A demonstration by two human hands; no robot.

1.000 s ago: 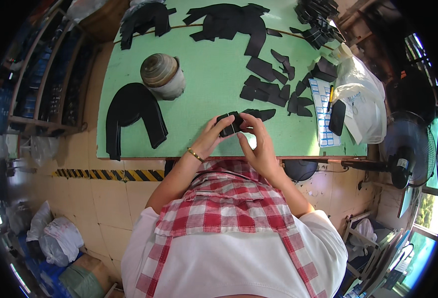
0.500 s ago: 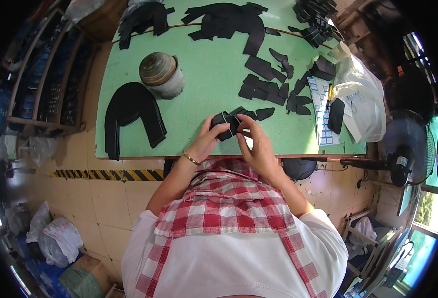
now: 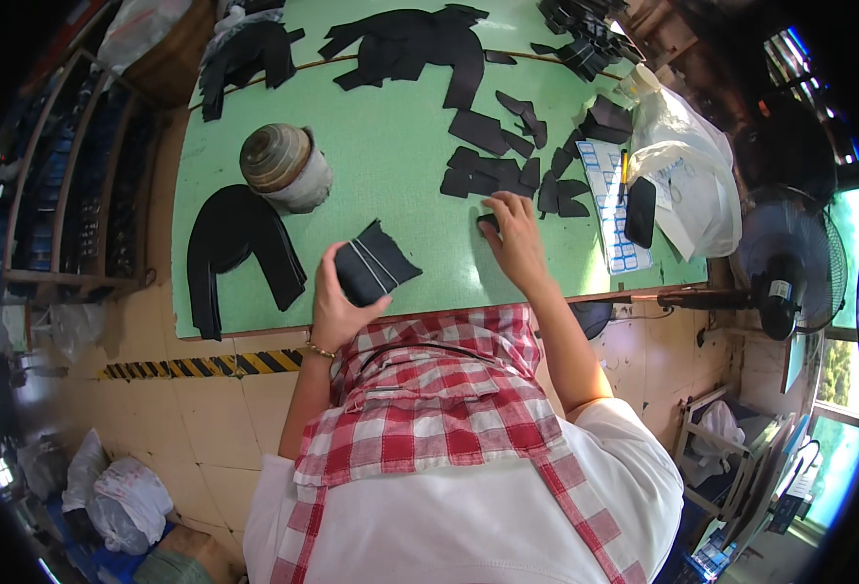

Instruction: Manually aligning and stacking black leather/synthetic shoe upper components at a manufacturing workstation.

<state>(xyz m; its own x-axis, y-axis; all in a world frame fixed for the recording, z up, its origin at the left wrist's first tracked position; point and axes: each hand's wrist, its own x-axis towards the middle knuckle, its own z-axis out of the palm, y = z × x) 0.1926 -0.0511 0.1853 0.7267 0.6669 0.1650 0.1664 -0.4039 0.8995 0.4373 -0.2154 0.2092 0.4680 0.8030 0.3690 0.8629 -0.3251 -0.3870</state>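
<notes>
A bundle of black cut pieces (image 3: 379, 261), bound by white bands, is in the grip of my left hand (image 3: 335, 304) above the table's near edge. The fingers and thumb wrap its left side, and its right end sticks out free. To the right, my right hand (image 3: 519, 241) pinches a small black piece (image 3: 488, 223) on the green tabletop, mostly covered by the fingers. Just beyond that hand lie several flat black pieces (image 3: 486, 173). A stack of curved black pieces (image 3: 244, 219) rests left of the bundle.
A round weight-like block in a whitish wrapping (image 3: 288, 167) stands on the green table (image 3: 381, 136). More black pieces (image 3: 415, 47) lie along the far side. At right are a printed sheet (image 3: 612, 219), a black phone (image 3: 640, 212), a white plastic bag (image 3: 687, 161) and a fan (image 3: 789, 263).
My hands have parted. The left has carried the banded bundle to the left and turned it; the right has let go of the bundle and moved right onto the small black piece.
</notes>
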